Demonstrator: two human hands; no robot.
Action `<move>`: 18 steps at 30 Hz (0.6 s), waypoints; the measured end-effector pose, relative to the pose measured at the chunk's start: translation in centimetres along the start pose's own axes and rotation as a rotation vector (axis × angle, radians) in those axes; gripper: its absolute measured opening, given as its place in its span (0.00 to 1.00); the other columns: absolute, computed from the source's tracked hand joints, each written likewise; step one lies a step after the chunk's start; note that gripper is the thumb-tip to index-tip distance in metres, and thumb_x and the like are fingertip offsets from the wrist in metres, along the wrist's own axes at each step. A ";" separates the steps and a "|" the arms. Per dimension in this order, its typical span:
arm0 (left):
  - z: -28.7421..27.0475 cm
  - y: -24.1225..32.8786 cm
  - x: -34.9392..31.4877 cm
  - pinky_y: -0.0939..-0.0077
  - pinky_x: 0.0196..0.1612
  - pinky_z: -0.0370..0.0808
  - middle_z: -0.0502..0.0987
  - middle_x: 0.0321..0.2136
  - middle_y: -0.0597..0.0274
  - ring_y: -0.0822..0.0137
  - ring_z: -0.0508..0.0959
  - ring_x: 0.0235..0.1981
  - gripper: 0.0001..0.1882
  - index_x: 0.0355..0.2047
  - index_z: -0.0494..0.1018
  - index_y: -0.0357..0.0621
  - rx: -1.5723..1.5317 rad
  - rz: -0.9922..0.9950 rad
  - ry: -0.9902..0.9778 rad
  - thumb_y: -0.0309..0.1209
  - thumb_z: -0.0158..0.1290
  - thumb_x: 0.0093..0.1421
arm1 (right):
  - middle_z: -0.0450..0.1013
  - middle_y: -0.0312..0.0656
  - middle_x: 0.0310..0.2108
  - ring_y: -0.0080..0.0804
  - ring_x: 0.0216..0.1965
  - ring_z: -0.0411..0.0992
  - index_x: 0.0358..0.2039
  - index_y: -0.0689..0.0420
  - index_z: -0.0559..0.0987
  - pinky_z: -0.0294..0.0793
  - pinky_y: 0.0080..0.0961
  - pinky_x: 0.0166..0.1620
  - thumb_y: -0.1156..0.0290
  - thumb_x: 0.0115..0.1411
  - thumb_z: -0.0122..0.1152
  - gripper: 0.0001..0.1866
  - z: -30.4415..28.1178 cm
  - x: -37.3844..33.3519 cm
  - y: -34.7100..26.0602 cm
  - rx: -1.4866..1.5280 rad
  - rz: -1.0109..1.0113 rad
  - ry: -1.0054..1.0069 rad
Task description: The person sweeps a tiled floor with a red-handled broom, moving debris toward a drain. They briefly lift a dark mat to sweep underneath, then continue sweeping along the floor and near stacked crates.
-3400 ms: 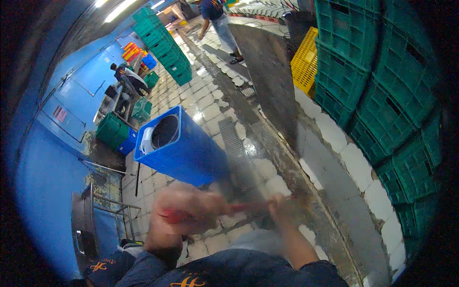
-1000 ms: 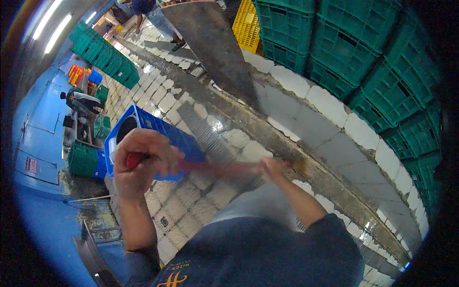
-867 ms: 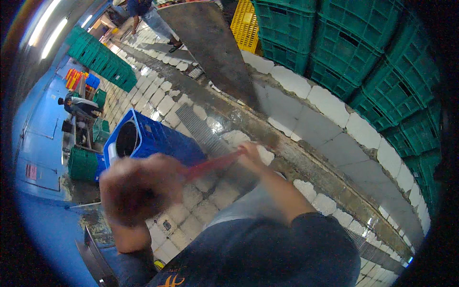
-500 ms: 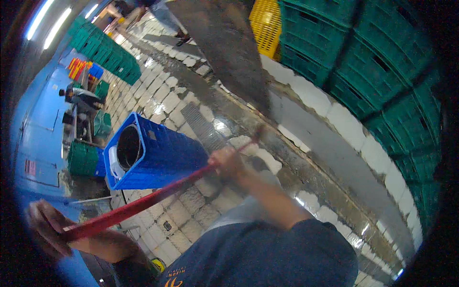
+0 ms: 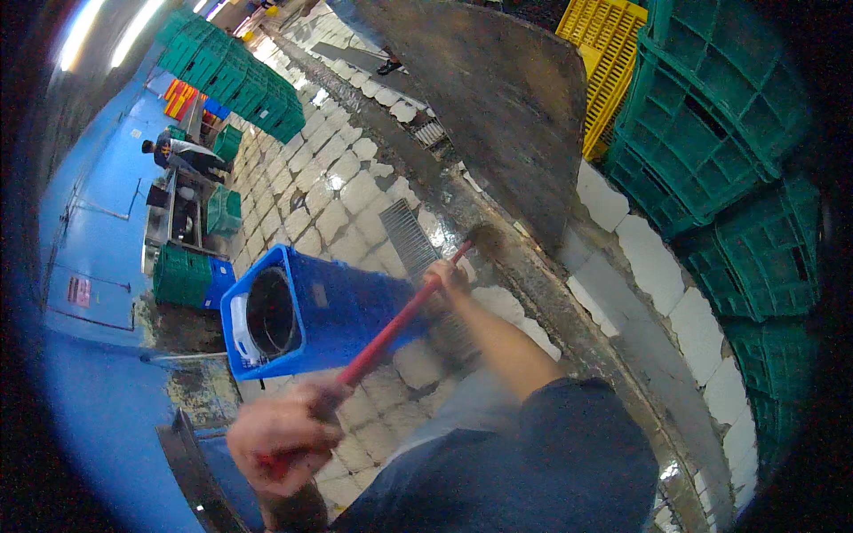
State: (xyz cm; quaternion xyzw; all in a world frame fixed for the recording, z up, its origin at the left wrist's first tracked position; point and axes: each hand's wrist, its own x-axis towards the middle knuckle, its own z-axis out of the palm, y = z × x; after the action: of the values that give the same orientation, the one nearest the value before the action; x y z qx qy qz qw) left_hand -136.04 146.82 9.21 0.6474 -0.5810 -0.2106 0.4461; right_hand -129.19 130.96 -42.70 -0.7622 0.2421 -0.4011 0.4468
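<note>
I have a long, straight red pole (image 5: 384, 345) in both fists, slanting across in front of me. Its long axis runs from low on my left, close to my body, up and away to the right. My left hand (image 5: 286, 433) is wrapped around the near part, fingers curled over it; the hand is blurred, but red shows between and below the fingers. My right hand (image 5: 447, 278) grips farther along, its fingers folded around the pole near the far end, with that forearm stretched out ahead of me. Past my right fist a short length of red goes on and points at the wet, dark floor channel (image 5: 533, 271), ending in something dark and blurred; I cannot tell whether that tip touches the floor.

The middle of the pole passes in front of a tall, rectangular blue plastic bin (image 5: 351, 298), which leans in my view with its mouth toward the left. A round, dark container (image 5: 289, 311) and a white plastic piece (image 5: 240, 322) sit in that mouth. Beyond the bin, near the far end of the pole, a slatted metal drain grate (image 5: 404, 233) is set into the pale stone floor (image 5: 342, 213).
</note>
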 end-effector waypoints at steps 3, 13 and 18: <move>-2.5 -1.3 -0.3 0.51 0.32 0.79 0.72 0.17 0.61 0.64 0.73 0.16 0.06 0.26 0.75 0.38 -0.004 0.250 -0.186 0.27 0.57 0.57 | 0.72 0.38 0.26 0.44 0.35 0.73 0.25 0.48 0.77 0.67 0.44 0.38 0.66 0.52 0.65 0.04 -0.2 1.8 -1.5 -0.272 -0.217 -0.202; -18.5 0.2 -4.0 0.68 0.18 0.64 0.63 0.19 0.74 0.75 0.59 0.11 0.12 0.35 0.64 0.42 -0.331 0.308 1.271 0.36 0.43 0.73 | 0.73 0.43 0.23 0.46 0.28 0.73 0.34 0.53 0.75 0.69 0.45 0.36 0.64 0.61 0.56 0.07 -4.8 -1.7 -15.9 0.009 -0.166 -0.200; -13.9 -2.9 -4.9 0.66 0.22 0.71 0.64 0.11 0.73 0.76 0.65 0.09 0.09 0.36 0.65 0.43 -0.490 0.313 0.218 0.28 0.56 0.64 | 0.74 0.43 0.27 0.47 0.33 0.72 0.34 0.53 0.77 0.67 0.44 0.42 0.66 0.59 0.58 0.06 -3.3 1.7 -10.4 -0.132 -0.119 -0.126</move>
State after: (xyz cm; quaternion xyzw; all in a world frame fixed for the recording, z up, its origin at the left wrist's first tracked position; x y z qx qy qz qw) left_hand -124.52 155.86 12.73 0.4420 -0.5541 -0.2024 0.6758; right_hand -130.90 133.14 -32.05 -0.8266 0.1939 -0.3614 0.3855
